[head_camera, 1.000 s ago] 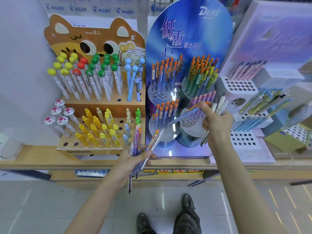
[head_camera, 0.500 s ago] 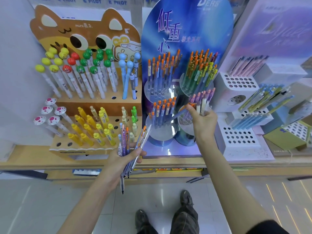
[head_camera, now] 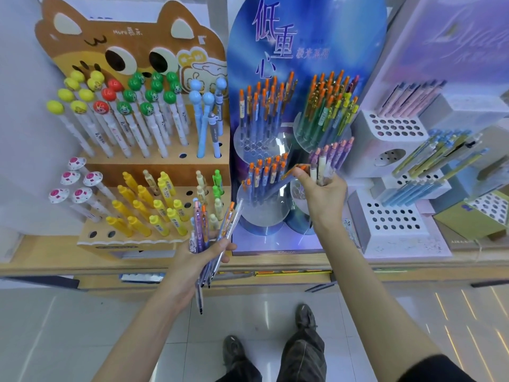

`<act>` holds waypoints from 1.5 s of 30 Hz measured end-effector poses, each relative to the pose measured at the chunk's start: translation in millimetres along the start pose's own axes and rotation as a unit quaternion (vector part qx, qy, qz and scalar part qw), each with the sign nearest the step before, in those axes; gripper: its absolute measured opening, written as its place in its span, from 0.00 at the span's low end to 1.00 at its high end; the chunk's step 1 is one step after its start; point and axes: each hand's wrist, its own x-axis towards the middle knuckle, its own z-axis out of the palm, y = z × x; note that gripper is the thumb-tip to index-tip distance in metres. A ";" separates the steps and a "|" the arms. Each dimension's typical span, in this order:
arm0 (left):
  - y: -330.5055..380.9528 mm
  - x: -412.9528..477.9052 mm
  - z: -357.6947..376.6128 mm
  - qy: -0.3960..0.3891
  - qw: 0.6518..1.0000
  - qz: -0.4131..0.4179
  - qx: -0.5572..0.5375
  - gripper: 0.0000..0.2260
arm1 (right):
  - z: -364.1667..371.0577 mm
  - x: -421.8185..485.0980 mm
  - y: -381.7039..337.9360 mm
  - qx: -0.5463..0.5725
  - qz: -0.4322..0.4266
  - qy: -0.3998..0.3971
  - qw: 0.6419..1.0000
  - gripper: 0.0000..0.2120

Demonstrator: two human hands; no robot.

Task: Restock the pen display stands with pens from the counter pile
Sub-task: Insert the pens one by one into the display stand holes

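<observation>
Blue display stand (head_camera: 303, 45) directly ahead of the right hand, four clear round cups on it. Upper two cups above the hand: left one has blue pens with orange tops, right one green and yellow pens. Cat-shaped stand (head_camera: 129, 42) up and left of the left hand, rows of ball-topped white pens above, yellow pens in the lower tier, a few holes bare. White stand (head_camera: 355, 213) just right of the right hand, mostly bare holes low down, pale pens higher up. All stand on a wooden counter (head_camera: 55, 257)

Right hand (head_camera: 322, 194) raised at the lower cups, thumb and forefinger pinching a blue pen (head_camera: 278, 186) by its orange top. Pen runs down-left from the fingertips, long axis diagonal, tip end at the lower-left cup (head_camera: 261, 216); cannot tell if it sits in a hole. That cup holds more blue orange-top pens, upright. Other fingers curl round a few spare pens (head_camera: 319, 166), tops up. Purple pens (head_camera: 341, 153) stand in the cup just behind this hand

Left hand (head_camera: 192, 260) lower, near the counter edge, grasping a bundle of pens (head_camera: 212, 235). Bundle near upright, tops fanning up and right of the thumb, tips poking down below the palm
</observation>
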 end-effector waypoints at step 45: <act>16.9 -13.1 -11.9 0.014 0.999 0.021 -0.026 0.17 | 58.6 -11.8 -1.9 -0.158 -0.010 -0.125 0.979 0.13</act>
